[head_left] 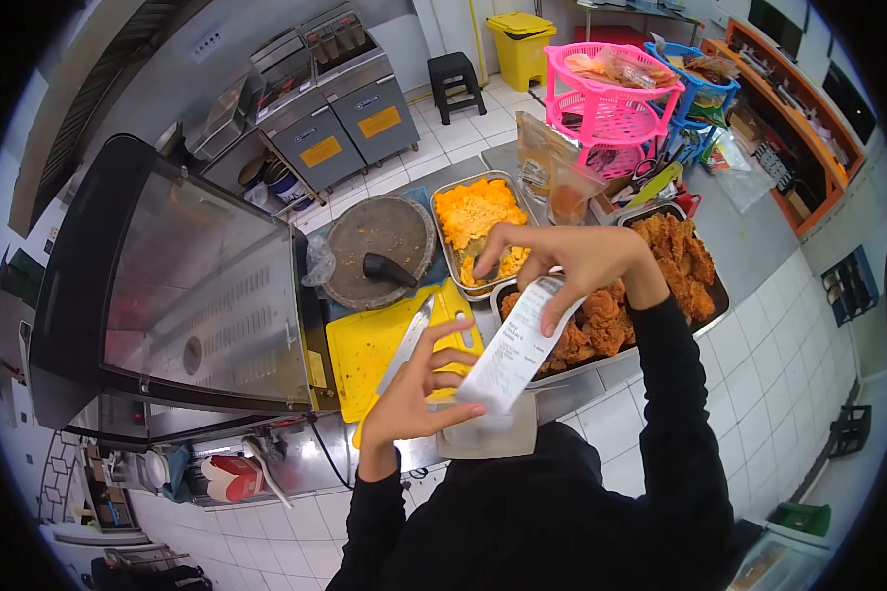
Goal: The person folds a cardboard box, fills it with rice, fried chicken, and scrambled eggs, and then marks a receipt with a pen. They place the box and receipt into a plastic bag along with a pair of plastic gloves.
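Far side: two-door stainless fryer station (370,118), orange labels on the doors; black plastic stool (451,79) beyond it, standing on white floor tiles (468,138). Yellow lidded bin (522,47) against the wall, near the stool. Pink tiered basket rack (616,106) on the steel counter (759,231), packets in the top basket; blue basket rack (731,91) just beside. Orange-framed shelving (838,172) at right. Left side: glass-fronted display cabinet (217,286), black-framed. Lower left, beneath the cabinet: red-and-white carton (234,479).
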Demonstrator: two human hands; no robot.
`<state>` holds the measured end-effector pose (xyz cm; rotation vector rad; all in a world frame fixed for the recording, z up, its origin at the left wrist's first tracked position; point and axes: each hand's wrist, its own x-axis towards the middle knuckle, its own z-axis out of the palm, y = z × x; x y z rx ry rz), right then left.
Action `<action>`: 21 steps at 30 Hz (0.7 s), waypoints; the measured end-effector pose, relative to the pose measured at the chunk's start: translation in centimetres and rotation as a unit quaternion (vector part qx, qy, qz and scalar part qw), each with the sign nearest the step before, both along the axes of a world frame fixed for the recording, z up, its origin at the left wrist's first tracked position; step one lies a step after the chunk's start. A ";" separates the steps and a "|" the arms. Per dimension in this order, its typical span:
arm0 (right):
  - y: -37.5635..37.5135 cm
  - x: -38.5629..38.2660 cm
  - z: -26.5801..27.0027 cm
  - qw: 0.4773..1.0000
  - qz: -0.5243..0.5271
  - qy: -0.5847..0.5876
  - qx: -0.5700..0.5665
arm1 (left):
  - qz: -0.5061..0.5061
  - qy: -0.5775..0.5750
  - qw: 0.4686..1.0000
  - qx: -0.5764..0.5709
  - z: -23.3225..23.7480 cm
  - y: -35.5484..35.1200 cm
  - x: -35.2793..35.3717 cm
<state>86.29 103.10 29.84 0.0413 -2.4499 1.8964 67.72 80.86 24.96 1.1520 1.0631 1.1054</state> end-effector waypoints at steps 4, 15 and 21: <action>0.7 -3.8 0.3 0.994 0.075 -0.082 -0.023 | -0.117 0.048 0.991 0.037 0.2 1.9 -0.6; -6.6 -7.1 -5.6 0.853 -0.501 0.133 -0.062 | 0.044 0.108 0.980 0.163 -1.3 4.9 -5.4; -10.7 -13.3 -8.3 0.768 -0.574 0.219 -0.181 | 0.052 0.175 0.971 0.153 -2.2 6.0 -7.6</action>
